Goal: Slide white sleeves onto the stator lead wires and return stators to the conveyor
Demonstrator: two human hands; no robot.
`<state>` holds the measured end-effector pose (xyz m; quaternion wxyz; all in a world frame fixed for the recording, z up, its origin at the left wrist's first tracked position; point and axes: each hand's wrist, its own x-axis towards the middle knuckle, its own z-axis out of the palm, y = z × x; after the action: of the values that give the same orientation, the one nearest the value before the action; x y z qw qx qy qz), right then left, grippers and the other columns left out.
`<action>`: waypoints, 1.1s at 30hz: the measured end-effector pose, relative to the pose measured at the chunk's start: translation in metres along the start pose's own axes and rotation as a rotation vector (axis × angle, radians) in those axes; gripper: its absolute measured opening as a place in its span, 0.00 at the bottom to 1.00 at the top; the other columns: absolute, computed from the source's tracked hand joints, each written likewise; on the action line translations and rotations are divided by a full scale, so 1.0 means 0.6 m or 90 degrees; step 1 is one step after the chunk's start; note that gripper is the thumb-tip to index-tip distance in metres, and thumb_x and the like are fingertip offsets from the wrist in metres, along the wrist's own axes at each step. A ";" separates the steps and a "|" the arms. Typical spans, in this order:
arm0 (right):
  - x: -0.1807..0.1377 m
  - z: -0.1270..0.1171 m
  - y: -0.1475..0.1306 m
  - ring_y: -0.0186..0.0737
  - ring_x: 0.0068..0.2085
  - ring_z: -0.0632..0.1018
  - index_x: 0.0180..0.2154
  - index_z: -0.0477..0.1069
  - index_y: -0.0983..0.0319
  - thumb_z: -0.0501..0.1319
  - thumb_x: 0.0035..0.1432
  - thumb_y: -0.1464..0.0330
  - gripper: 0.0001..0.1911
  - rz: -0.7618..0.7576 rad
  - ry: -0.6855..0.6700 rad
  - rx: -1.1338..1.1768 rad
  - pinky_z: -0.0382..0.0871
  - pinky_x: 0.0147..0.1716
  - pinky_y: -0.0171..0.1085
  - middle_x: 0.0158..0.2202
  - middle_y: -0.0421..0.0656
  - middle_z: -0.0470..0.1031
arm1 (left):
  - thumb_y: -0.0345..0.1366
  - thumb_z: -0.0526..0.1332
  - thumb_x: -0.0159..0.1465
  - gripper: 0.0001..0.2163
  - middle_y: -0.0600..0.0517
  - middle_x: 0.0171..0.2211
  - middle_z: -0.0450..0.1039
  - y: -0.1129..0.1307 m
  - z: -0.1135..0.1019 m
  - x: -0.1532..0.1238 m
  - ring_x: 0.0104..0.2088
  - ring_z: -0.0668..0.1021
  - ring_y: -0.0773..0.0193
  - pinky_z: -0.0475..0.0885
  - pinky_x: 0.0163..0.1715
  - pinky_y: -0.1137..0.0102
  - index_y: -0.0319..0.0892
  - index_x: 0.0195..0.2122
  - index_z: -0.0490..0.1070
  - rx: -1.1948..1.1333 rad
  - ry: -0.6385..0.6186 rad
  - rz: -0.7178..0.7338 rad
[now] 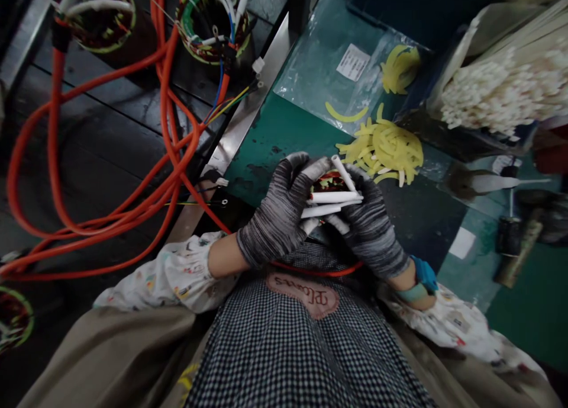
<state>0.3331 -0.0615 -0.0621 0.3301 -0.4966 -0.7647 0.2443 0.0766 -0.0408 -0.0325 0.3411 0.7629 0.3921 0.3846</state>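
Close to my apron, at the near edge of the green mat, my gloved left hand (280,214) and gloved right hand (371,229) are wrapped round a motor stator (329,184) from both sides. Coloured windings show inside it, but most of its body is hidden by my fingers. White insulating sleeves (333,198) lie across its top. My right fingertips are at their ends; the exact grip there is hidden. Just beyond my right hand lies a pile of yellow curved strips (394,144).
Orange cables (168,177) loop across the roller conveyor at left, joined to two wound stators (104,26). A plastic bag (319,58) lies on the green mat (261,135). At right are a bin of white sleeves (497,91), a nozzle bottle (479,183) and a hammer (517,251).
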 end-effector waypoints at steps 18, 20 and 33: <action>0.011 -0.002 0.007 0.72 0.77 0.78 0.81 0.69 0.44 0.74 0.74 0.42 0.42 0.002 0.006 0.058 0.75 0.78 0.77 0.81 0.51 0.74 | 0.51 0.70 0.81 0.38 0.39 0.81 0.66 0.005 -0.001 0.001 0.81 0.74 0.34 0.76 0.83 0.36 0.54 0.88 0.58 0.019 0.003 -0.001; 0.018 -0.004 0.003 0.71 0.76 0.79 0.84 0.66 0.44 0.74 0.73 0.39 0.47 0.008 -0.003 0.079 0.77 0.78 0.77 0.80 0.51 0.76 | 0.50 0.70 0.81 0.38 0.39 0.81 0.66 0.004 0.001 0.000 0.81 0.73 0.33 0.77 0.83 0.34 0.56 0.88 0.58 0.012 0.006 0.001; 0.122 -0.021 0.035 0.61 0.72 0.82 0.54 0.92 0.51 0.75 0.76 0.50 0.15 -0.061 -0.183 0.128 0.79 0.78 0.69 0.73 0.49 0.81 | 0.53 0.76 0.76 0.43 0.35 0.77 0.75 -0.087 -0.066 0.038 0.73 0.84 0.36 0.86 0.70 0.37 0.53 0.87 0.60 0.004 -0.062 -0.012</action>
<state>0.3340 0.0148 -0.0492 0.2764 -0.3840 -0.7987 0.3717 0.0343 0.0111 -0.0493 0.3609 0.7779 0.3835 0.3428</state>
